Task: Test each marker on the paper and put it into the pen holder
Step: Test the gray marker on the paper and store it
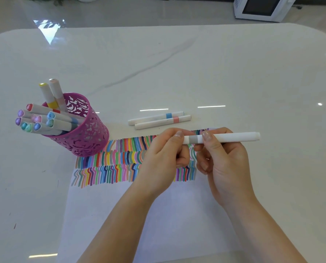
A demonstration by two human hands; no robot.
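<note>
White marble-look table, glossy; a white microwave stands beyond its far right edge. Left of the paper, touching its far corner: a pink cut-out pen holder packed with capped markers. Beyond the paper: two white markers lying side by side. Over the paper's rows of coloured strokes: the left hand and right hand each pinch a white, grey-banded marker, held level between thumb and forefinger.

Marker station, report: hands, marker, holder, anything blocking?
Left hand and right hand both grip grey-band marker over paper. Two markers untested on table. Pen holder part-filled, path clear.
</note>
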